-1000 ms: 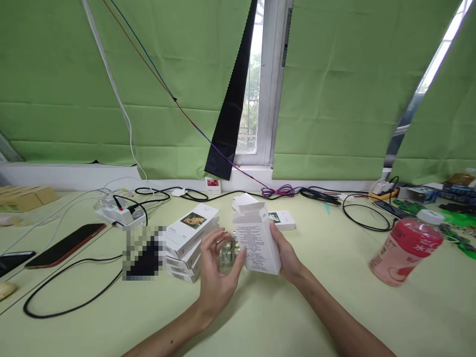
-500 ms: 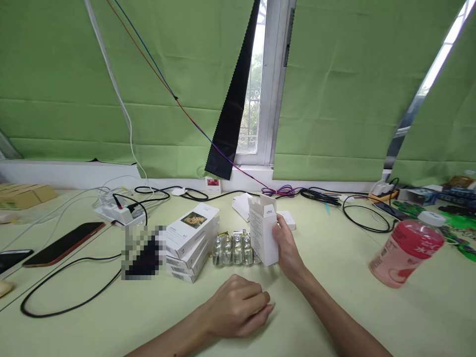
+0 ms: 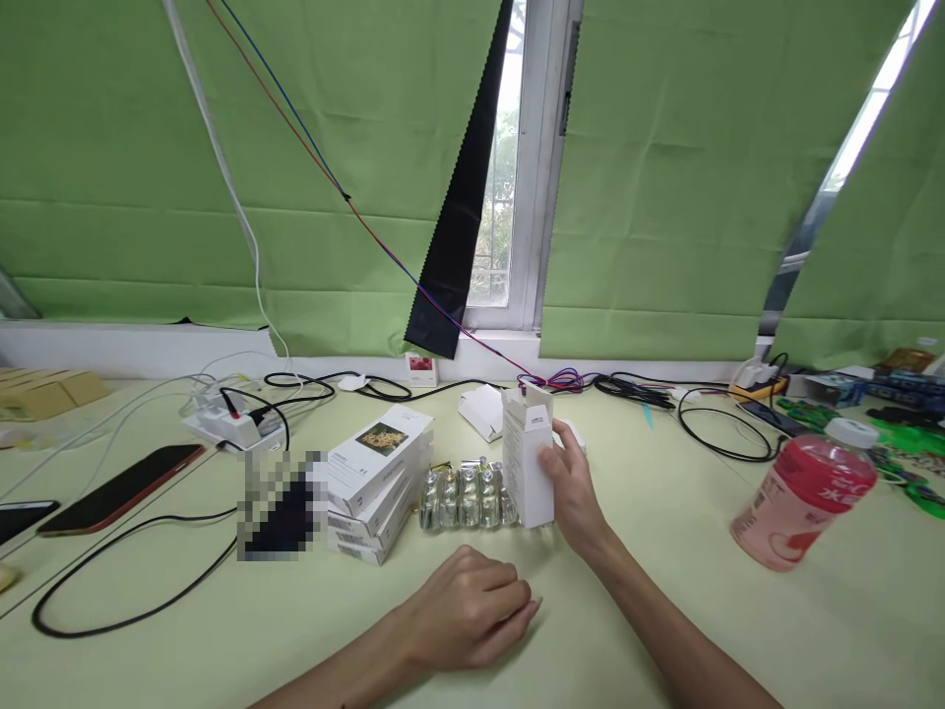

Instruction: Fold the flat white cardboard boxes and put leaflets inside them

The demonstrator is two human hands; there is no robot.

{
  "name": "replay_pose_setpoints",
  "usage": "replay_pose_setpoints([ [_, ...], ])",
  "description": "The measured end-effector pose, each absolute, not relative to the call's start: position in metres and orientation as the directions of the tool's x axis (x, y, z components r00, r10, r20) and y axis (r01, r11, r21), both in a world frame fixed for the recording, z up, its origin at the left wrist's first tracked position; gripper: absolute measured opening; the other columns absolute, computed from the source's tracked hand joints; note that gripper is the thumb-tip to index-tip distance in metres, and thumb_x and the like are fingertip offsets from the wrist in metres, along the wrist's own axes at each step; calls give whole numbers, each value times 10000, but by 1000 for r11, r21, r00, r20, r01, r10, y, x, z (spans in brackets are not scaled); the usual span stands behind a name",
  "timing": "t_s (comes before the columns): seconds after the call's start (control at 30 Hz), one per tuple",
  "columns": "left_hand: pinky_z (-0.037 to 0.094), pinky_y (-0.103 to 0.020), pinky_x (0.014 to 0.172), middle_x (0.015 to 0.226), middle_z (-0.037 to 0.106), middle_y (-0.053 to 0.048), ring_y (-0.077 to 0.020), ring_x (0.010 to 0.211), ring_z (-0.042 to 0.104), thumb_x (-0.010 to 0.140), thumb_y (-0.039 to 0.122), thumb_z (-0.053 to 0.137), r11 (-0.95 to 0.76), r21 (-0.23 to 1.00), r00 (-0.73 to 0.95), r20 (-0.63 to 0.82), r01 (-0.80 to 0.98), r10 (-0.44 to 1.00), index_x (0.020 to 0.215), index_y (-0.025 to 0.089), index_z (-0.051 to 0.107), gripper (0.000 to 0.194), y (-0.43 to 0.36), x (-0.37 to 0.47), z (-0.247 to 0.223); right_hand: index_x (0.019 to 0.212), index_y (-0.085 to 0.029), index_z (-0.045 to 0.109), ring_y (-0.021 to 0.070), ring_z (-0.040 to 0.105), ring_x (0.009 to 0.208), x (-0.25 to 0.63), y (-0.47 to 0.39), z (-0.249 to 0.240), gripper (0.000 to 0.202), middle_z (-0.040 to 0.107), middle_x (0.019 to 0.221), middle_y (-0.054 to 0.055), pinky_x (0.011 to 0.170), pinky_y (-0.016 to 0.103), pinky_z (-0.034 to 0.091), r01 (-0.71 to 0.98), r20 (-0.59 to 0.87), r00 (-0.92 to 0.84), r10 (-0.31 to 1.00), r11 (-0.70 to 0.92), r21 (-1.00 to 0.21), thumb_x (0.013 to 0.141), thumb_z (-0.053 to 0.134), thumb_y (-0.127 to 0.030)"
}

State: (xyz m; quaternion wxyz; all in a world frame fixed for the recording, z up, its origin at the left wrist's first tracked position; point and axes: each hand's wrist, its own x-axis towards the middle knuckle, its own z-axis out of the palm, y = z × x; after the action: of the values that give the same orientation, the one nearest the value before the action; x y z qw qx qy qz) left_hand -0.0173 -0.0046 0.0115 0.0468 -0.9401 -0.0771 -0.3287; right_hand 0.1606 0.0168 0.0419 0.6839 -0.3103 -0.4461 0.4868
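Observation:
My right hand (image 3: 580,492) grips a tall white cardboard box (image 3: 532,468) by its right side, thumb on the near face. The box stands upright with its top flaps raised; its inside is hidden. Left of it, partly covered by it, is a row of small clear glass bottles (image 3: 469,500) with metallic tops. Further left, several flat white boxes (image 3: 378,453) are stacked, the top one printed with a flower picture. My left hand (image 3: 472,606) rests on the table in front of the bottles, fingers curled closed, and nothing shows in it.
A pink drink bottle (image 3: 804,497) stands at right. Behind the held box lies a white carton (image 3: 483,412). Black cables (image 3: 635,389) run along the wall. A power strip (image 3: 236,423) and a phone (image 3: 122,487) lie at left on the table (image 3: 650,601).
The white box, held in my right hand, has turned slightly and shifted a little right, showing more of the bottles. My left hand has stayed at rest.

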Motion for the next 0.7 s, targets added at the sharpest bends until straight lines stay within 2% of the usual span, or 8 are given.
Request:
replay_pose_setpoints([
  [0.3,329,-280,483,565,542,12,-109,448,486,994,176,445,-982,-8,796,586,190,149,718,189,551,296,-6,-17,10,1212,-269,502,261,684,971,170,20,48,518,720,1111,45,764,340,550,-407,281,159,946,322,-855,841,695,-573],
  [0.53,298,-304,472,561,544,13,-110,444,473,998,182,428,-981,-20,830,537,192,152,673,190,519,338,-5,-15,8,1193,-266,529,275,673,1038,186,29,53,533,707,1168,47,824,370,544,-439,254,291,922,364,-821,827,676,-624],
  [0.63,293,-305,472,558,541,12,-110,445,473,1002,182,422,-981,-17,838,524,192,155,670,191,514,345,-5,-15,7,1182,-258,523,266,671,1035,196,35,54,528,705,1140,54,830,370,540,-387,270,387,882,421,-820,833,665,-628],
  [0.7,296,-302,474,555,540,11,-110,444,476,1002,184,422,-982,-9,840,519,188,156,668,193,509,345,-5,-15,7,1211,-250,508,265,668,1028,204,38,54,573,690,1151,70,838,373,536,-289,296,466,834,459,-840,816,682,-627],
])
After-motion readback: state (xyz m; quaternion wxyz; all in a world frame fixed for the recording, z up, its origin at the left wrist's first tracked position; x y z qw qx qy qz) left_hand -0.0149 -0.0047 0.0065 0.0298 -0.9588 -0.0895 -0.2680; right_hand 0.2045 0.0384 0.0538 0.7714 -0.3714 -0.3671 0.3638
